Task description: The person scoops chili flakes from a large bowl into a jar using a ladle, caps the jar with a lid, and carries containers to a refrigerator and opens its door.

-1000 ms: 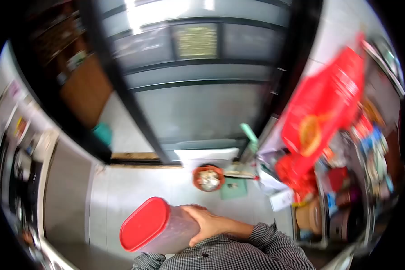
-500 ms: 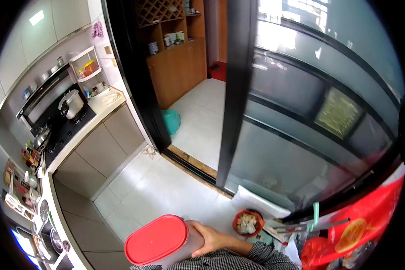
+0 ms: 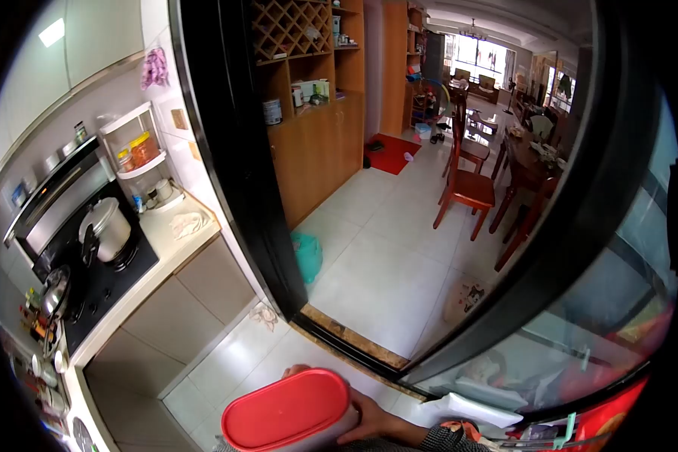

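A plastic storage container with a red oval lid point(image 3: 286, 410) is held low in front of my body, its lid facing up. My right hand point(image 3: 369, 418) grips its right side, the fingers curved along the wall. Beyond the lid's far edge a few fingers of my left hand point(image 3: 297, 371) show against the container. The rest of that hand and its arm are hidden behind and below it. A checked sleeve shows at my right wrist.
A sliding door's black frame point(image 3: 505, 279) borders the doorway, with a floor track point(image 3: 354, 339) across it. Beyond stand a wooden cabinet point(image 3: 324, 151), a teal bag point(image 3: 306, 256) and a chair point(image 3: 467, 188). At left, a pot point(image 3: 107, 230) stands on the stove.
My view has swung to the doorway, which now shows wider, with a dining area beyond. The container stays in my right hand; fingers now show at its far edge.
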The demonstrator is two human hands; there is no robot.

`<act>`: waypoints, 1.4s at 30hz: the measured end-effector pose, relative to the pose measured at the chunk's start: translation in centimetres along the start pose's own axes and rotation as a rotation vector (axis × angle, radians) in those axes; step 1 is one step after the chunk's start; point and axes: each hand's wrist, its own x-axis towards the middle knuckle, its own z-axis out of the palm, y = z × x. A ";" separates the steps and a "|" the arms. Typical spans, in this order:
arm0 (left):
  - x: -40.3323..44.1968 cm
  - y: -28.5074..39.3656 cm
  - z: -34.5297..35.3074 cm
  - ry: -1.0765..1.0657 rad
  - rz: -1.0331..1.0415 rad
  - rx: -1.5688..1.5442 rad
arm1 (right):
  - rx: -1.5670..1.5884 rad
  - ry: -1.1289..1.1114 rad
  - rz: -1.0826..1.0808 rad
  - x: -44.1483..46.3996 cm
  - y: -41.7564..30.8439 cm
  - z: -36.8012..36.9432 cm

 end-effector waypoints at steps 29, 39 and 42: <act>67.7 18.5 19.2 -0.679 0.265 0.162 | -0.133 0.221 0.034 43.1 1.6 -48.2; 87.4 26.5 25.0 -0.721 0.204 0.136 | -0.127 0.170 0.075 55.9 1.9 -67.7; 93.3 28.6 27.5 -0.623 0.175 0.140 | -0.117 0.110 0.063 59.1 3.5 -74.5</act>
